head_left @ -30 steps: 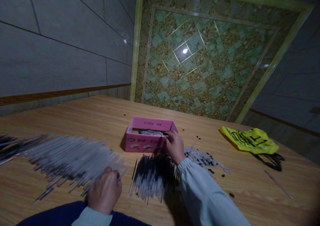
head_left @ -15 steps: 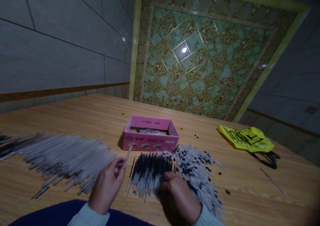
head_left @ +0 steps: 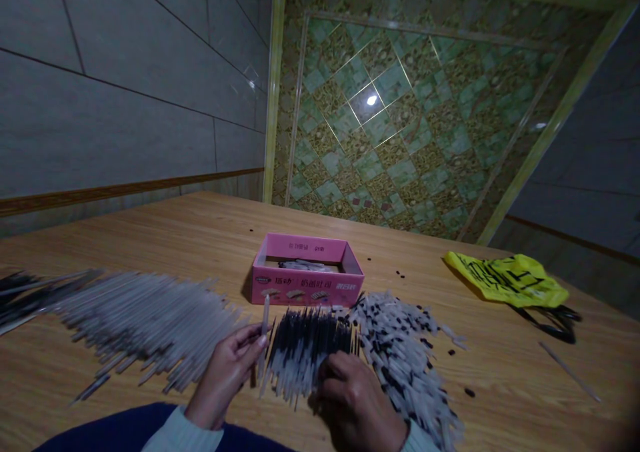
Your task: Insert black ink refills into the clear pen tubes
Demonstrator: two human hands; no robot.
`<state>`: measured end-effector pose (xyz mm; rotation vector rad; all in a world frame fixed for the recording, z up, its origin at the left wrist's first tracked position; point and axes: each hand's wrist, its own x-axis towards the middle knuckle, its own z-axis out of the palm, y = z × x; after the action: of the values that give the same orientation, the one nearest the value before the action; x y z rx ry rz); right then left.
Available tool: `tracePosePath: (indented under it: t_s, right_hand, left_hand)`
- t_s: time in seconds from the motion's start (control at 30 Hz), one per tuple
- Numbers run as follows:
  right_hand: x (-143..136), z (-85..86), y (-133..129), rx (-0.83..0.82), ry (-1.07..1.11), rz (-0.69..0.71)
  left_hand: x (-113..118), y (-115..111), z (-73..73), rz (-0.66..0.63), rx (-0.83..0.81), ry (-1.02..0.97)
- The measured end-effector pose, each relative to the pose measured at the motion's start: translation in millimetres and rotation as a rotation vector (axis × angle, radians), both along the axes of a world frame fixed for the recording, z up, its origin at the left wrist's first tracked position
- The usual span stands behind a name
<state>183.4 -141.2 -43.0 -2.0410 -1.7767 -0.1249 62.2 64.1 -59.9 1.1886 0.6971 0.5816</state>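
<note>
My left hand (head_left: 231, 367) pinches a translucent pen barrel (head_left: 265, 315) between thumb and fingers, its narrow tip pointing up. To its right lies a bundle of pen refills (head_left: 306, 345), black at the far half and whitish at the near half. My right hand (head_left: 353, 392) is closed at the right near side of that bundle, touching it; what its fingers grip is hidden. Past my left hand spreads a wide heap of translucent pen barrels (head_left: 155, 319). Right of the refills is a pile of small whitish caps with black parts (head_left: 400, 339).
A pink open box (head_left: 306, 292) with whitish pieces inside stands behind the refills. On the right lie a yellow bag (head_left: 510, 279) with black straps and a single thin stick (head_left: 570, 371). Dark slender pieces (head_left: 20, 299) sit at the far left. Small black bits dot the wooden table (head_left: 200, 232).
My left hand has moved right, toward the refills, and the barrel in it now stands more upright. My right hand stays at the refill bundle. The view has shifted slightly.
</note>
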Motion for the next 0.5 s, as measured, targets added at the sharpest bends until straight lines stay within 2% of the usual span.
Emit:
tracePosePath:
  t_s: [0.13,0.23,0.37,0.5]
  right_hand:
    - [-3,-0.4,0,0.033,0.017,0.028]
    - [-3,-0.5,1,0.133,0.031,0.078]
    - [-8,1.7,-2,0.427,0.113,0.151]
    - [-22,6.5,-4,0.754,0.212,0.093]
  left_hand:
    - [-1,-2,2.4,-0.011,0.027,-0.013]
    - [-3,-3,3.6,-0.042,0.014,-0.041]
    - [-3,-5,7.3,-0.093,-0.112,-0.133]
    - [-1,-5,8.8,-0.065,-0.288,-0.167]
